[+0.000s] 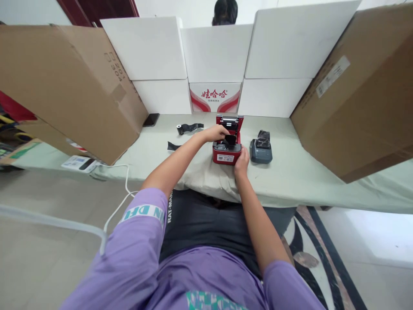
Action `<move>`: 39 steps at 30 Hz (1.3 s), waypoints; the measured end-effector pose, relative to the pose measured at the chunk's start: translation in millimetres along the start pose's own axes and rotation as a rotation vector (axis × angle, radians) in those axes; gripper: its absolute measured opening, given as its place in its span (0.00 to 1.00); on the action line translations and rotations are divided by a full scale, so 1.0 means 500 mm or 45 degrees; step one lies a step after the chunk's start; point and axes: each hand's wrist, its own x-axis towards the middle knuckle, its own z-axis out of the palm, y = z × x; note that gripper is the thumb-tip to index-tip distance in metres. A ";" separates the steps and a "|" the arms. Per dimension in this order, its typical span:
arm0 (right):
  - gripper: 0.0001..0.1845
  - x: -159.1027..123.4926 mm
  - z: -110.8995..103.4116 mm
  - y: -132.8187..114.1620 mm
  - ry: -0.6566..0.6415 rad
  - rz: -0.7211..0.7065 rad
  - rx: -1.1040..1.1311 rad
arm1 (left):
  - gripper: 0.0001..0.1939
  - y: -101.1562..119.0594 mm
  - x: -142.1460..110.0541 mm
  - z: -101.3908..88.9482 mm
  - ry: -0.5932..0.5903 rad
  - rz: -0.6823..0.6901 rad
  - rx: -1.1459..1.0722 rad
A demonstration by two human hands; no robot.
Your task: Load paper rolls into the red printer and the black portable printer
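A small red label printer (226, 159) stands on the table in front of me with its lid (241, 125) tipped up and back. My left hand (217, 132) reaches over it from the left, fingers pinched on a black strip (229, 139) at the open compartment. How far the strip goes inside is hidden. Against the printer's right side, my right hand (241, 161) grips the casing, the fingers partly out of sight. Just right of that hand sits a dark grey-blue printer (261, 154) with a crumpled black strip (263, 138) on top.
Left of the red printer lie a partly unrolled black ribbon roll (185, 128) and a loose black piece (173, 146). A phone (151, 119) is near the left cardboard box (93, 86). White boxes (216, 54) wall the back; another cardboard box (358, 94) stands right. A person's head shows behind.
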 end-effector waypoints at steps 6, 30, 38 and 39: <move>0.23 0.006 -0.001 0.009 0.005 0.019 -0.002 | 0.18 -0.007 0.023 -0.041 -0.267 -0.015 0.024; 0.22 0.003 -0.003 0.000 0.005 0.056 0.024 | 0.21 0.024 -0.074 -0.051 0.318 0.016 -0.135; 0.21 0.001 -0.003 0.000 0.009 0.080 0.059 | 0.24 -0.113 -0.207 -0.107 1.017 -0.772 0.054; 0.21 0.000 -0.003 -0.001 0.007 0.078 0.057 | 0.23 -0.130 -0.215 -0.113 1.030 -0.909 0.110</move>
